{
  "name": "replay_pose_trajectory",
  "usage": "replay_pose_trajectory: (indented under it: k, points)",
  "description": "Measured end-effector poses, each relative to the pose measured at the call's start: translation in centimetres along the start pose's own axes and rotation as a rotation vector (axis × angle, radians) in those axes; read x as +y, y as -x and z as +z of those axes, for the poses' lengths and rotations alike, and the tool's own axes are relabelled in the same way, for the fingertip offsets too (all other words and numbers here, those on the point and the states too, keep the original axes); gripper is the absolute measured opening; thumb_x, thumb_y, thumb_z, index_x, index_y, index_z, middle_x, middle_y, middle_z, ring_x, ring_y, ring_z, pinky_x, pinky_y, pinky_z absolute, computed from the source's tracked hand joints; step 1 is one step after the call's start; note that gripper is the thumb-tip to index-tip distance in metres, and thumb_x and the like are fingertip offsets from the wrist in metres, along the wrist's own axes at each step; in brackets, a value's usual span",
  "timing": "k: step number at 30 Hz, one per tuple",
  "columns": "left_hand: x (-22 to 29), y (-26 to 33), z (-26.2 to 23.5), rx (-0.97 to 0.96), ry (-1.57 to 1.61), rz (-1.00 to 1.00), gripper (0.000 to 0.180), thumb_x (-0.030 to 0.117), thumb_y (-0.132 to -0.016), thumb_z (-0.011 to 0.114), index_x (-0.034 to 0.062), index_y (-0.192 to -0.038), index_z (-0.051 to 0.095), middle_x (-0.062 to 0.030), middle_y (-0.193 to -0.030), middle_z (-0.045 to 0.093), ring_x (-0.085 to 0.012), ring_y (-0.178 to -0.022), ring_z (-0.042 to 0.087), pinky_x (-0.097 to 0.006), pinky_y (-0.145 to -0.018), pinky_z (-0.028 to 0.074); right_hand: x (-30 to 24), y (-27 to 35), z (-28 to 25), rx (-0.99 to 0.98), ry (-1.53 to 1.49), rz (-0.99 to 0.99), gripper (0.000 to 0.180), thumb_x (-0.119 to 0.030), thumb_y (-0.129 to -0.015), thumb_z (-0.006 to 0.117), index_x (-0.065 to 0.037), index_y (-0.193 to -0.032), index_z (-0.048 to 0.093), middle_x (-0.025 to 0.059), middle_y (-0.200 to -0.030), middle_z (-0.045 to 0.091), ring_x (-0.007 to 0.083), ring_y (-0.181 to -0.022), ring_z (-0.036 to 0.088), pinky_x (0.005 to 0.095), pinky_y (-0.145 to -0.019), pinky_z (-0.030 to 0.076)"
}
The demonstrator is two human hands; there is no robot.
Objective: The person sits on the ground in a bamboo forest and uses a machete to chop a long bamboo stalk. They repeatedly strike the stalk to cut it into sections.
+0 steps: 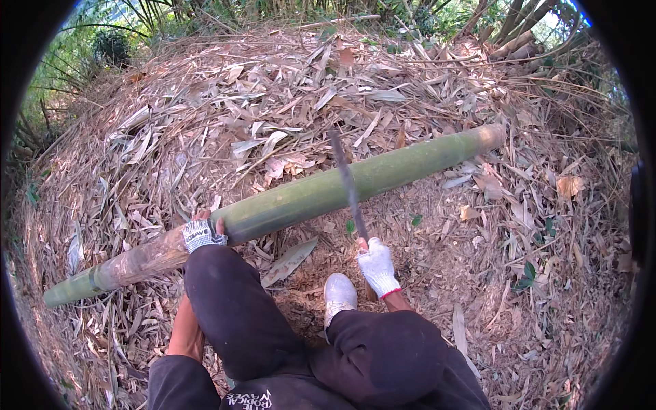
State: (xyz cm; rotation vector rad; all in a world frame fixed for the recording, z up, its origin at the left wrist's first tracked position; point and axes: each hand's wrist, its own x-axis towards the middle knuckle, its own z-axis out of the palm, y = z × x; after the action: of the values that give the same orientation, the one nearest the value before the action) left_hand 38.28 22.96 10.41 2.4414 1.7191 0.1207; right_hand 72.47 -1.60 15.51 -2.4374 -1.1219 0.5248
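Observation:
A thick green bamboo pole (294,203) lies slantwise across the ground in front of me, from the near left to the far right. My left hand (203,234), in a fingerless white glove with dark print, grips the pole left of its middle, just beyond my left knee. My right hand (377,263), in a white glove with a red cuff edge, is closed round the near end of a long dark blade (347,178). The blade points away from me and crosses over the pole; whether it touches the bamboo I cannot tell. Its handle is hidden in my fist.
Dry bamboo leaves (273,102) and husks cover the sloping ground. My light-coloured shoe (339,295) stands close to the pole, between my bent, dark-trousered knees (236,307). Thicker stems (523,27) stand at the back right, with green growth at the back left.

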Motion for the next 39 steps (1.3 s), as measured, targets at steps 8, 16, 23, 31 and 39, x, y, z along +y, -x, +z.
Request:
replay_pose_trajectory:
  k: [8, 16, 23, 31, 39]
  points:
    - [-2.4, 0.4, -0.5, 0.009, -0.057, -0.043, 0.050, 0.041, -0.089, 0.056, 0.0043, -0.124, 0.060, -0.0189, -0.121, 0.061, -0.0365, -0.118, 0.053, -0.052, -0.100, 0.038, -5.1, 0.0, -3.4, 0.037, -0.479, 0.103, 0.031, -0.029, -0.097, 0.057, 0.000, -0.088, 0.064, 0.0138, -0.060, 0.058, 0.0237, -0.054, 0.060, 0.0376, -0.049, 0.044]
    - [-1.0, -0.1, -0.3, -0.015, -0.050, -0.036, 0.049, 0.041, -0.089, 0.055, 0.0046, -0.122, 0.061, -0.0192, -0.121, 0.061, -0.0369, -0.117, 0.054, -0.052, -0.100, 0.038, 1.0, 0.4, 1.5, -0.082, -0.037, 0.041, 0.040, -0.035, -0.096, 0.056, 0.001, -0.078, 0.057, 0.0263, -0.065, 0.058, 0.0427, -0.062, 0.061, 0.0476, -0.055, 0.045]
    - [-1.8, 0.3, -0.5, -0.008, -0.056, -0.061, 0.049, 0.041, -0.089, 0.055, 0.0049, -0.122, 0.060, -0.0186, -0.122, 0.061, -0.0372, -0.119, 0.053, -0.051, -0.102, 0.037, -4.4, -0.3, -2.8, 0.127, -0.628, 0.130, 0.038, -0.032, -0.094, 0.060, 0.000, -0.074, 0.058, 0.0224, -0.060, 0.058, 0.0373, -0.053, 0.060, 0.0424, -0.048, 0.044]
    - [-0.2, -0.3, -1.0, -0.066, -0.066, -0.089, 0.049, 0.041, -0.089, 0.056, 0.0053, -0.123, 0.060, -0.0178, -0.125, 0.060, -0.0357, -0.121, 0.052, -0.051, -0.103, 0.036, 1.6, 0.2, 1.9, -0.092, -0.033, 0.068, 0.042, -0.036, -0.096, 0.056, 0.002, -0.077, 0.057, 0.0272, -0.070, 0.061, 0.0457, -0.068, 0.061, 0.0505, -0.058, 0.045]
    - [-0.6, -0.2, -1.0, -0.085, -0.068, -0.080, 0.055, 0.045, -0.089, 0.056, 0.0049, -0.127, 0.058, -0.0184, -0.128, 0.058, -0.0359, -0.123, 0.050, -0.052, -0.104, 0.035, -2.3, -0.2, -0.9, 0.040, -0.429, 0.080, 0.034, -0.032, -0.097, 0.056, 0.001, -0.090, 0.063, 0.0162, -0.058, 0.055, 0.0288, -0.051, 0.057, 0.0401, -0.050, 0.044]
